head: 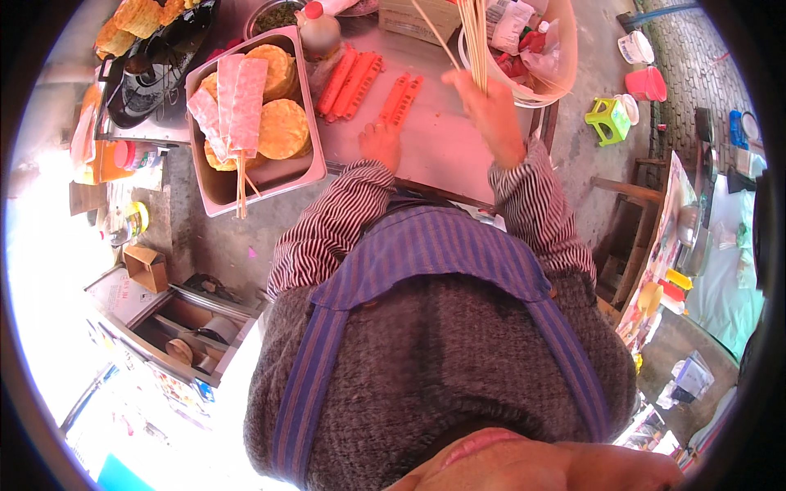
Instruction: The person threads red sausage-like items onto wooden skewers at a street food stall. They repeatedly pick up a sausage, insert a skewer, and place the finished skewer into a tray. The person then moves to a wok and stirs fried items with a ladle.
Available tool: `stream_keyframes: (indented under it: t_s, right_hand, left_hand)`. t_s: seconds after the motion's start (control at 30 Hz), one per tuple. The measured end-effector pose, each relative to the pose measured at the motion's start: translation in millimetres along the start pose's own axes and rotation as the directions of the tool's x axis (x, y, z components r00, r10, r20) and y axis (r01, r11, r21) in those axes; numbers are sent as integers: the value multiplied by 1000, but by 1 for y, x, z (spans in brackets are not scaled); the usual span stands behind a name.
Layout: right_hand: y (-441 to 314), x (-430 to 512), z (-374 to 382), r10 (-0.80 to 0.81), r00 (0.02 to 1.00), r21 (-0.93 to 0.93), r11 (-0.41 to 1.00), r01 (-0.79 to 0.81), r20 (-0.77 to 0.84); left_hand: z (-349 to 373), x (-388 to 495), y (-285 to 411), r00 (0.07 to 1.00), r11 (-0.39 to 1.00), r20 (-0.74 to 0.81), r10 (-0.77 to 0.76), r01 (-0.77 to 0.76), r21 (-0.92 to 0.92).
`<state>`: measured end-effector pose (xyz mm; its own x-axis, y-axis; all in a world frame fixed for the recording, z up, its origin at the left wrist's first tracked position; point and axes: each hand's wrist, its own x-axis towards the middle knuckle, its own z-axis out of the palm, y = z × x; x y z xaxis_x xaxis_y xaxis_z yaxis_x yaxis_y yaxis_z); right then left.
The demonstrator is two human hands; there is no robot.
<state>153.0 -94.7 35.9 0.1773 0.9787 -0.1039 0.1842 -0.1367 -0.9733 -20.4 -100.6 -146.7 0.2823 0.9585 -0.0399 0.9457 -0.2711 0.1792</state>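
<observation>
My right hand (488, 119) holds a bundle of thin bamboo skewers (473, 46) upright; one skewer leans away to the left. The fingers of my left hand (379, 145) rest at the near ends of two sausages in red printed wrappers (402, 98), and whether they grip them is unclear. Just left of these, several more red-wrapped sausages (349, 85) lie in a row on the metal tabletop (437, 144). A metal tray (319, 161) at the left bears stacked round golden fried cakes (284, 129). Flat pink slabs of food on skewers (236, 104) lie across the cakes.
Right of the skewers stands a pale plastic tub (568, 58) with packets and bags inside. A cardboard box (417, 21), a red-capped bottle (319, 34) and a bowl of chopped greens (273, 17) line the back. A dark pan (156, 73) of oil is at the far left.
</observation>
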Motion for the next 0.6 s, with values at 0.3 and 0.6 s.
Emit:
stream_keyframes:
  t_s: [0.3, 0.6]
  right_hand:
    - [60, -93, -50, 125, 990, 168, 979, -113, -60]
    - [24, -156, -62, -57, 998, -94, 994, 58, 16]
  left_hand:
    - [-11, 30, -16, 941, 789, -89, -328, 221, -574]
    - [-130, 37, -31, 971, -679, 2, -238, -165, -715]
